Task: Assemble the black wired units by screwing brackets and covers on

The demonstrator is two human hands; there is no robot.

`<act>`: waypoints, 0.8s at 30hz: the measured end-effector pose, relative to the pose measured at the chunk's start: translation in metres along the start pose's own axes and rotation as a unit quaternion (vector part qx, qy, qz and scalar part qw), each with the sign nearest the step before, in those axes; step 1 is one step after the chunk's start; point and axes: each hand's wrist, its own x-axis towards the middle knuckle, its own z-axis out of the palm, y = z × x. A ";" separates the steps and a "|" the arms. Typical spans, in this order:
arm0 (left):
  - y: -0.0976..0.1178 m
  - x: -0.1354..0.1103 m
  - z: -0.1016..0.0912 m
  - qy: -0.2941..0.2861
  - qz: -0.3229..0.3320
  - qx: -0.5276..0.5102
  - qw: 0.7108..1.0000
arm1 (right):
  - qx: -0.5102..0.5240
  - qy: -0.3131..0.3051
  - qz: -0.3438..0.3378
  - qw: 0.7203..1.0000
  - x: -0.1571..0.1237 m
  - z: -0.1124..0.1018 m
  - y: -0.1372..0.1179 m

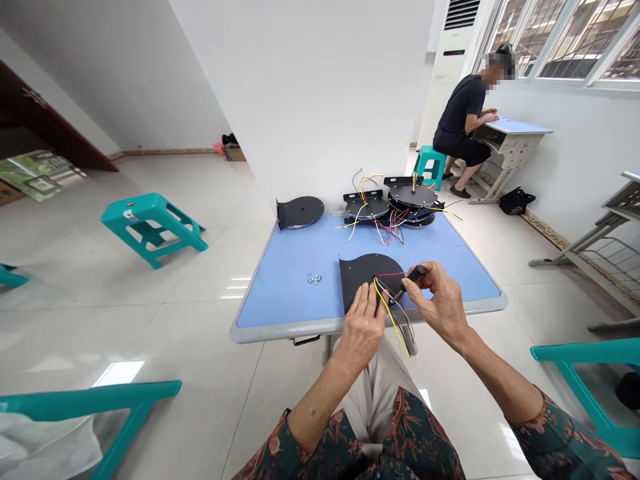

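Observation:
A black metal plate (363,273) with a rounded far edge lies on the blue table (285,267) close to its near edge. Red, yellow and dark wires (389,308) trail from it over the edge. My left hand (364,327) rests on the plate's near side, fingers pressed down by the wires. My right hand (440,303) pinches a small black tool or part (416,273) at the plate's right edge, where the red wire ends.
Several small metal nuts (313,278) lie left of the plate. More black plates with wires are stacked at the table's far side (413,200), one alone at far left (299,212). Teal stools (150,223) stand around. Another person (465,127) sits at a far desk.

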 end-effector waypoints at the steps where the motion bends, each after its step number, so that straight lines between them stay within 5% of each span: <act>1: 0.000 0.000 0.000 -0.002 -0.001 -0.005 1.000 | 0.005 -0.005 0.005 1.000 0.000 0.000 -0.002; 10: 0.000 0.003 -0.002 0.028 0.006 0.018 0.999 | -0.007 -0.053 -0.052 0.997 0.006 0.006 -0.011; 16: 0.000 0.003 -0.002 0.019 0.003 0.011 1.000 | -0.060 -0.104 -0.119 0.986 0.011 -0.011 -0.009; 24: 0.000 0.003 -0.002 0.020 0.002 0.012 1.000 | -0.204 -0.064 -0.134 0.968 0.017 -0.022 -0.020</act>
